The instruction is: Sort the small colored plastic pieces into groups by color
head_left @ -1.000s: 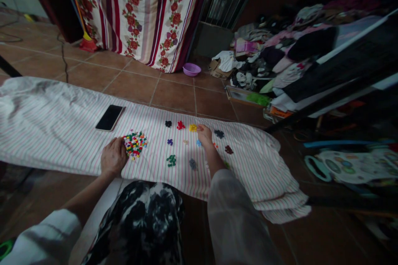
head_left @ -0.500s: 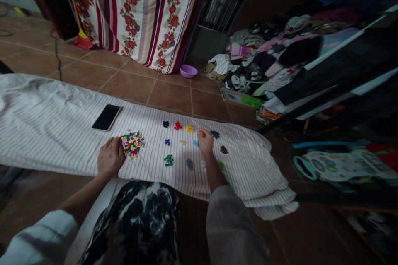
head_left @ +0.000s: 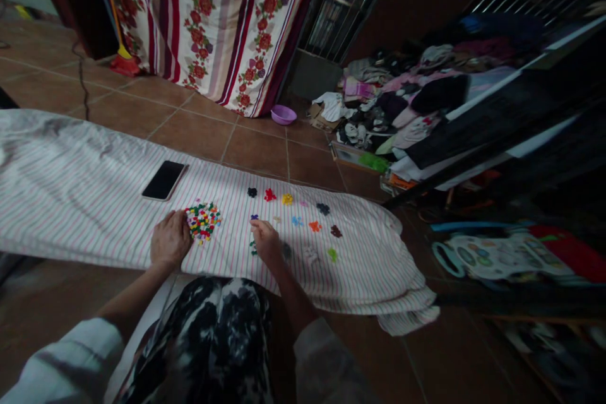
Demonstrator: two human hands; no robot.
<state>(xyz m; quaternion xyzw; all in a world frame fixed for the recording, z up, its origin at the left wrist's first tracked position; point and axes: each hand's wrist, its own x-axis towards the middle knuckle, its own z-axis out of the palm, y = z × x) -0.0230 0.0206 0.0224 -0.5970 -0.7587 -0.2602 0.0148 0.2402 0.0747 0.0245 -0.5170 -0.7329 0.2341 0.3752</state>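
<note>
My left hand [head_left: 171, 237] lies flat on the striped cloth, its fingertips at the left edge of a mixed heap of tiny coloured pieces [head_left: 204, 221]. My right hand [head_left: 266, 243] hovers among small single-colour piles, fingers curled together; anything between them is too small to see. It partly covers the purple pile [head_left: 254, 217] and the green pile [head_left: 253, 248]. Behind it lie black [head_left: 252, 192], red [head_left: 269, 194] and yellow [head_left: 286, 199] piles. Rightward are light blue [head_left: 297, 221], orange [head_left: 315, 226], brown [head_left: 336, 231] and lime green [head_left: 332, 255] piles.
A phone [head_left: 165, 180] lies on the cloth [head_left: 95, 183] behind my left hand. Beyond, on the tiled floor, are a purple basin [head_left: 283, 115], a floral curtain [head_left: 227, 31], a red broom [head_left: 125, 63] and heaped clothes [head_left: 402, 85]. A plastic toy panel [head_left: 502, 255] stands at right.
My right hand has moved left, from near the pink and orange piles to over the purple and green ones. The orange pile now shows. My left hand stays beside the mixed heap.
</note>
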